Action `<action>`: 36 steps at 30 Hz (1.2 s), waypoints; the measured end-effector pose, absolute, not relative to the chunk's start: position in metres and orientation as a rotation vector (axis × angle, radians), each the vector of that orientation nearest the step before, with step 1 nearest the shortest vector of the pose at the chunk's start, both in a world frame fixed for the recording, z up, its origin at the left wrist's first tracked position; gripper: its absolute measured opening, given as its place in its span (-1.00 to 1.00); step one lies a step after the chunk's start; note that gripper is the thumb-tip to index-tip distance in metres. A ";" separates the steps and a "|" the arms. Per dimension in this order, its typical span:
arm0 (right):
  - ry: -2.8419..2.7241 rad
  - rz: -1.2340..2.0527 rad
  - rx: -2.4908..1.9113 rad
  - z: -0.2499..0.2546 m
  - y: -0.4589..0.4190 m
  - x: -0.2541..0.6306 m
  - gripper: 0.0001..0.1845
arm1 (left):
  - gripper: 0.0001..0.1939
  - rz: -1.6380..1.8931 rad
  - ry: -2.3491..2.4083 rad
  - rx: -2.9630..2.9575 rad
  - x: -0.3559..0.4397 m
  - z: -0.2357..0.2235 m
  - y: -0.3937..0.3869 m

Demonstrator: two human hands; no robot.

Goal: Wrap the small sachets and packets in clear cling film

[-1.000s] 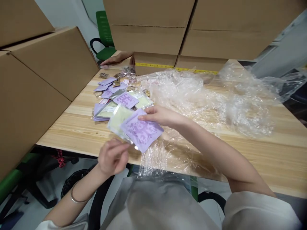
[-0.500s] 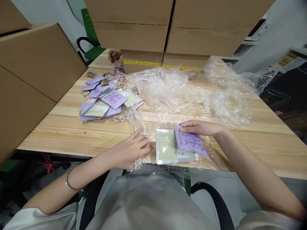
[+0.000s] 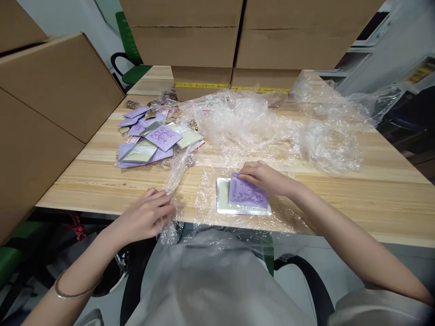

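Large cardboard boxes (image 3: 190,45) wall off the top of the frame, another box (image 3: 68,90) the left side; contents hidden. Green chair (image 3: 129,43) upper left, behind the worktop (image 3: 102,181). Crumpled clear film (image 3: 244,117) sprawls across centre and upper right, crowding the space beyond the hands. Sachet pile (image 3: 163,137), left of centre: purple and pale green packets, sealed. Right hand (image 3: 263,176) pinches a purple sachet (image 3: 249,194), which overlaps a pale green sachet (image 3: 222,199), lower centre. Left hand (image 3: 147,215), lower left of centre: fingers curled closed on a bunched film edge (image 3: 176,170).
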State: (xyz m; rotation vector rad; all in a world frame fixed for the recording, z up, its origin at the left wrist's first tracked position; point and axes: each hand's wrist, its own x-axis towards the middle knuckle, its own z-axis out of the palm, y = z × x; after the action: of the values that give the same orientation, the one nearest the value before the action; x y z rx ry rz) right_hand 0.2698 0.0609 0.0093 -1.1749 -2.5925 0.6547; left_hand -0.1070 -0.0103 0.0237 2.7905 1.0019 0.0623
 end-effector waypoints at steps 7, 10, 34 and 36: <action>-2.585 0.253 -1.271 -0.012 0.003 0.244 -0.39 | -0.70 -0.120 1.464 2.825 -0.115 0.025 -0.014; -2.619 0.263 -1.238 -0.025 -0.018 0.244 -0.29 | -0.47 -0.023 1.483 2.752 -0.110 0.033 -0.020; -2.521 0.506 -1.637 -0.018 -0.093 0.403 0.03 | -0.53 0.050 0.641 2.851 -0.051 -0.020 0.004; -2.568 0.365 -1.636 -0.026 -0.097 0.407 0.08 | -0.57 0.097 0.660 2.866 -0.049 -0.021 0.004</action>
State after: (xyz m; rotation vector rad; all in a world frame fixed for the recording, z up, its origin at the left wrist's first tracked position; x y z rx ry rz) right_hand 0.4074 -0.0974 -0.0257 -1.6364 -2.5680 0.3651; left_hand -0.0493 0.0036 -0.0207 2.8661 0.6596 0.0974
